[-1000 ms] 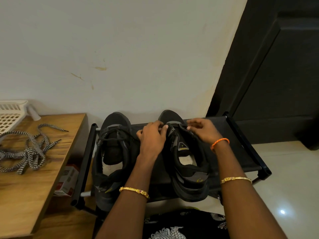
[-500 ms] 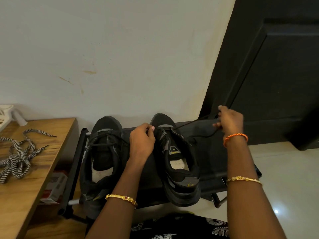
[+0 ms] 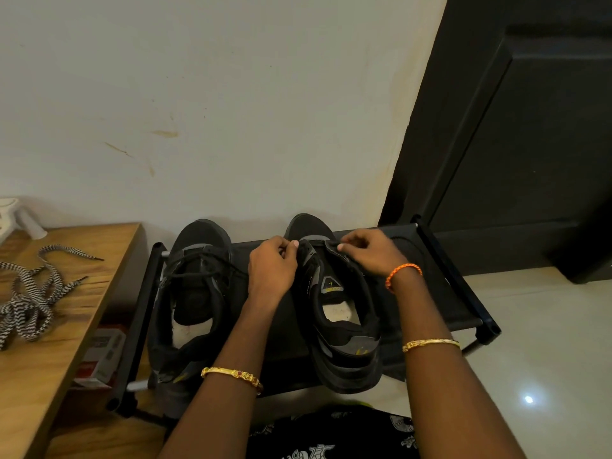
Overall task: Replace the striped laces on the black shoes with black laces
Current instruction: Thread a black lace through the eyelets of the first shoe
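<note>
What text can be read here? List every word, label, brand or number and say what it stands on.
None can be read with certainty.
Tongue label of the right shoe: yellow marks, too small and blurred to read.
Red and white box under the wooden table: print blurred, unreadable.
Black garment at the bottom edge: white pattern only, no letters made out.

A low black fabric-topped metal rack (image 3: 440,293) stands against an off-white scuffed wall (image 3: 231,111), between a brown wooden tabletop (image 3: 66,326) carrying a white plastic basket (image 3: 16,217) and a dark panelled door (image 3: 530,127) above a glossy pale tiled floor (image 3: 546,359).
</note>
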Demonstrator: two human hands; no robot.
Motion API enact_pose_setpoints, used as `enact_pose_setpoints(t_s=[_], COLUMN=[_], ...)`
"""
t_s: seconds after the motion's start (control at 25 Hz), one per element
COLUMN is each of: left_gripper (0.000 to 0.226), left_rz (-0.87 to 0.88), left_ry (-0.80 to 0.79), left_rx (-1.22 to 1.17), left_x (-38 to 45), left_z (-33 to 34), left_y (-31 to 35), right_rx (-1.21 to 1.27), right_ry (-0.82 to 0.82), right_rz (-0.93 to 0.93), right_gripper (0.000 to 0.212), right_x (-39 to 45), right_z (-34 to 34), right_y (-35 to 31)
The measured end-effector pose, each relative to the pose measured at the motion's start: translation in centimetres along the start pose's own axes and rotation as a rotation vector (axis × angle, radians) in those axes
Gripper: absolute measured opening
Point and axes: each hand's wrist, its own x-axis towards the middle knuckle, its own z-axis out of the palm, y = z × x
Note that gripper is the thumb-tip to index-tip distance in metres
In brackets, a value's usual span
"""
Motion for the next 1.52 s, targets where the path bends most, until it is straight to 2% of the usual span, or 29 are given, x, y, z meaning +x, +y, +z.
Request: enact_pose_setpoints(t_s=[0.12, 0.4, 0.48, 0.56, 0.64, 0.88, 1.08, 1.36, 1.52], left_gripper=[0.024, 0.025, 0.022, 0.017, 0.018, 0.029, 0.031, 0.035, 0.029], left_rz=[-0.061, -0.204, -0.261, -0.310, -0.275, -0.154, -0.093, -0.033, -0.068], left_ry=[-0.046, -0.029, -0.068, -0.117, -0.179, -0.305, -0.372, -0.370, -0.265], left_rx=[-0.087, -0.284, -0.346, -0.466, -0.512, -0.484, -0.519, -0.516, -0.314], left_x=[0.2, 0.5, 0.5, 0.4, 0.8, 2.0, -0.1, -2.7, -3.0], left_z=[0.2, 0.6, 0.2, -1.2, -3.6, -13.4, -19.0, -22.7, -21.5], left_y=[-0.2, -0.4, -0.1, 1.3, 3.8, 15.4, 21.8, 26.2, 24.1], right_rx=[-0.062, -0.058, 0.069, 0.359, 0.483, 0.471, 0.365, 0.314, 0.251], right_ry=[0.057, 0.052, 0.093, 0.127, 0.116, -0.007, 0.013, 0.095, 0.134], right_rz=[-0.068, -0.057, -0.018, 0.033, 0.007, -0.147, -0.213, -0.313, -0.275], right_gripper=[0.004, 0.009, 0.005, 0.009, 0.012, 0.014, 0.020, 0.020, 0.015], right_x=[0.2, 0.5, 0.6, 0.0, -0.6, -4.2, -7.9, -11.1, -10.9], right_z=[0.8, 1.2, 1.0, 0.1, -1.8, -10.8, -15.1, -18.3, -17.5], right_y=[-0.2, 0.1, -0.4, -1.8, -4.4, -14.9, -20.8, -25.4, -23.5])
